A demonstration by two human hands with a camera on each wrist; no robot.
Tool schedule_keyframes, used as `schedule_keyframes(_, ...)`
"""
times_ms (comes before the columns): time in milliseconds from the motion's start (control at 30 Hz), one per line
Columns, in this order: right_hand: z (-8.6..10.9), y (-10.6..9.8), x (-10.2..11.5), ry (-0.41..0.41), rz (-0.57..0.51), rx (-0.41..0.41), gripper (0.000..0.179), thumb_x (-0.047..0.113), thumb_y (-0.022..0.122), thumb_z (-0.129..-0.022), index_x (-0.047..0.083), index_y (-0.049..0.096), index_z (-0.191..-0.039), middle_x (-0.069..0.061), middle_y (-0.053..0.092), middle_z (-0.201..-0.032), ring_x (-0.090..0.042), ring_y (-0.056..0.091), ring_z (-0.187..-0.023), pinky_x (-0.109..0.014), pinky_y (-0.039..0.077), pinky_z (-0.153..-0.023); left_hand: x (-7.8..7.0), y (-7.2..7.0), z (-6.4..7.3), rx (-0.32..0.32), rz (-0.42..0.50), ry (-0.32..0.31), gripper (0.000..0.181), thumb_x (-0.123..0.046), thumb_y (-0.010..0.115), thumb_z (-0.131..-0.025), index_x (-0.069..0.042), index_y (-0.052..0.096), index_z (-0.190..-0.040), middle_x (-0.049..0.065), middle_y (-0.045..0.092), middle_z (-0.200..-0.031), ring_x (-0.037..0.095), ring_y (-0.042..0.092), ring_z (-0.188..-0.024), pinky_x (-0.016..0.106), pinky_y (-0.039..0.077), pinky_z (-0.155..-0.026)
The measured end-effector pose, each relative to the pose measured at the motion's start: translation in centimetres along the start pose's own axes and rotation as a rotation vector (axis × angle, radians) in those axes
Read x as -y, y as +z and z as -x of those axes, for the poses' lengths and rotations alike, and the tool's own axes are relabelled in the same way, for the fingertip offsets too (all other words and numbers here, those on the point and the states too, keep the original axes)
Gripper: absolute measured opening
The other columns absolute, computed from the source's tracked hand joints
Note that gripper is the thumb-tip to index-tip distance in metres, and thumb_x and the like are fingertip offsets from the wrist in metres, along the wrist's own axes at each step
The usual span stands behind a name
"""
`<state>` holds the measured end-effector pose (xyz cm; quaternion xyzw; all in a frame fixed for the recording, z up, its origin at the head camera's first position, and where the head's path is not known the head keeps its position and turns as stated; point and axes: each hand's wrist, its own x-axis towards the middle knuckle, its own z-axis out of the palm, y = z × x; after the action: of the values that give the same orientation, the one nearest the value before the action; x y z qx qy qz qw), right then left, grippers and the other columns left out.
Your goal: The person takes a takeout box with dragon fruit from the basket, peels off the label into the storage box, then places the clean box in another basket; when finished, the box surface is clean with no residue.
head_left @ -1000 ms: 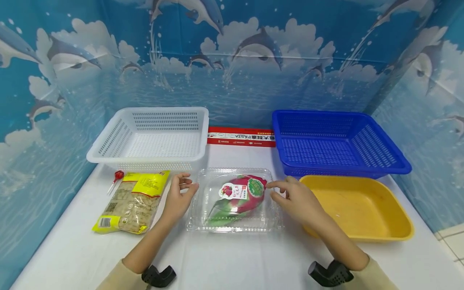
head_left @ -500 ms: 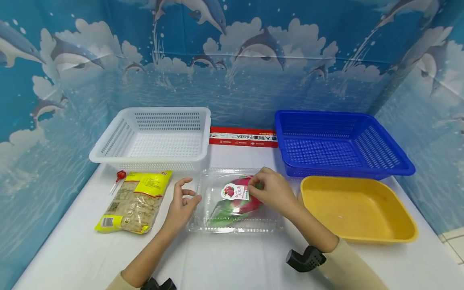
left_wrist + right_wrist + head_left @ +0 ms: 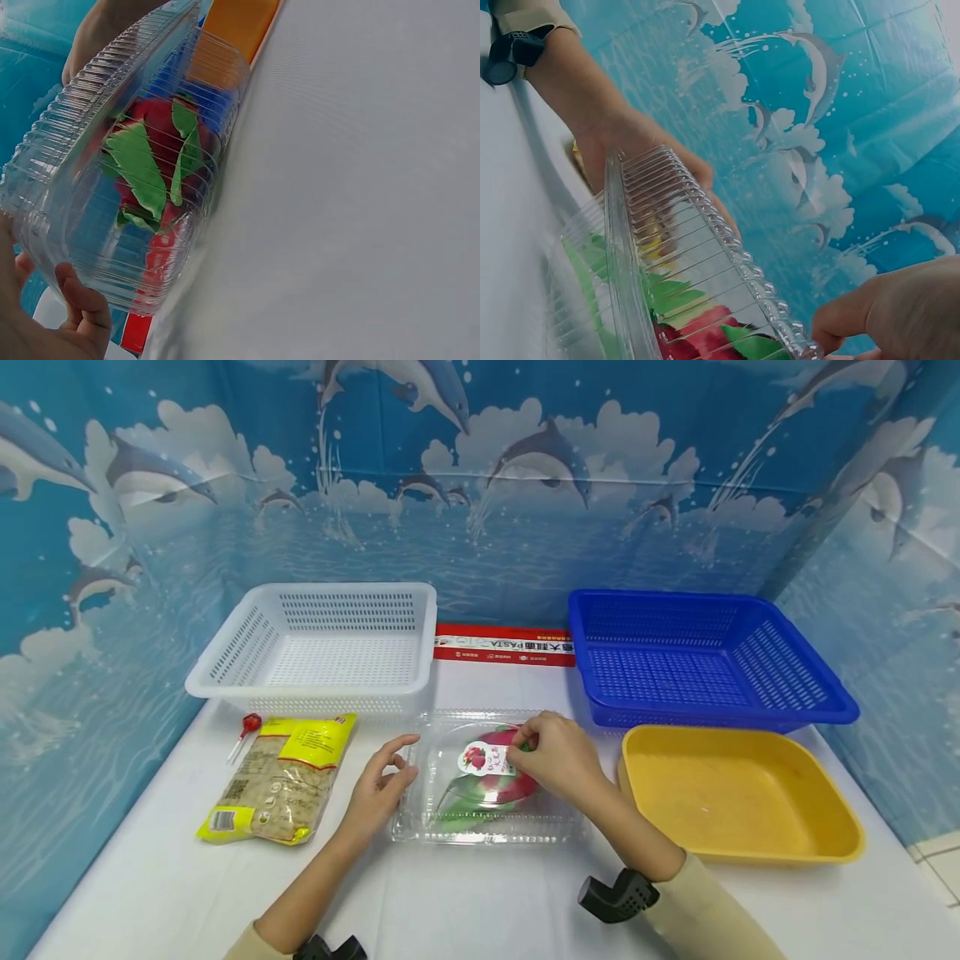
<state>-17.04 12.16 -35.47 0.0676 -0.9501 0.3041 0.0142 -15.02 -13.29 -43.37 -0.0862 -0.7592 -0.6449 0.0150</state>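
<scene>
A clear plastic clamshell box [image 3: 495,828] lies in front of me with a dragon fruit [image 3: 517,789] inside it, red with green leaves. A white label [image 3: 480,758] with a fruit picture is stuck on the lid. My right hand [image 3: 558,756] is over the box's right half, thumb and index fingertips pinched together at the label's right end and covering that end. My left hand [image 3: 381,781] rests beside the box's left edge, loosely bent fingers touching its side. In the left wrist view the left thumb [image 3: 79,296] lies against the clear wall.
A yellow noodle bag [image 3: 288,781] and a red lollipop [image 3: 251,723] lie left. A white basket [image 3: 315,700] and a blue basket [image 3: 720,714] stand at the back, a red pasta box [image 3: 502,653] between them. A yellow tub [image 3: 742,860] sits right.
My right hand has moved left from the box's right edge onto the lid, fingertips now at the label's right end. The left hand has stayed by the left edge, its index finger stretching slightly forward.
</scene>
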Motion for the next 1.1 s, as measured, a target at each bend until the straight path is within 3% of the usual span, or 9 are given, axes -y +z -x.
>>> schedule_keyframes(233, -0.1, 0.1, 0.3, -0.011, -0.031, 0.000, 0.008, 0.016, 0.074, -0.075, 0.012, 0.068, -0.073, 0.002, 0.054, -0.064, -0.017, 0.049, -0.067, -0.030, 0.038, -0.058, 0.3, 0.1, 0.0, -0.010, 0.001, 0.010, 0.040, -0.007, 0.055, -0.096, -0.014, 0.054, -0.135, 0.011, 0.044, -0.099, 0.007, 0.039, -0.051, 0.019, 0.035, -0.052)
schedule_keyframes(467, 0.3, 0.5, 0.7, -0.045, -0.083, -0.044, 0.009, 0.011, 0.073, -0.073, 0.013, 0.065, -0.069, 0.004, 0.055, -0.063, -0.016, 0.050, -0.068, -0.031, 0.042, -0.066, 0.5, 0.1, -0.1, -0.009, 0.003, 0.028, 0.040, -0.006, 0.055, -0.096, -0.013, 0.054, -0.135, 0.011, 0.043, -0.099, 0.006, 0.038, -0.051, 0.019, 0.034, -0.053)
schedule_keyframes(833, 0.1, 1.0, 0.7, -0.129, -0.170, -0.079, 0.003, 0.002, 0.067, -0.075, 0.005, 0.068, -0.077, 0.002, 0.060, -0.067, -0.013, 0.054, -0.065, -0.027, 0.048, -0.064, 0.6, 0.1, -0.1, -0.004, 0.006, 0.036, 0.040, -0.007, 0.055, -0.097, -0.013, 0.052, -0.136, 0.011, 0.042, -0.099, 0.006, 0.037, -0.051, 0.019, 0.034, -0.052)
schedule_keyframes(1100, 0.2, 1.2, 0.8, -0.120, -0.161, -0.138, 0.009, -0.002, 0.066, -0.076, 0.004, 0.070, -0.081, 0.000, 0.061, -0.070, -0.015, 0.054, -0.067, -0.029, 0.048, -0.065, 0.6, 0.1, -0.1, 0.006, 0.005, 0.038, 0.041, -0.007, 0.055, -0.096, -0.013, 0.052, -0.137, 0.011, 0.043, -0.100, 0.006, 0.038, -0.051, 0.019, 0.035, -0.052)
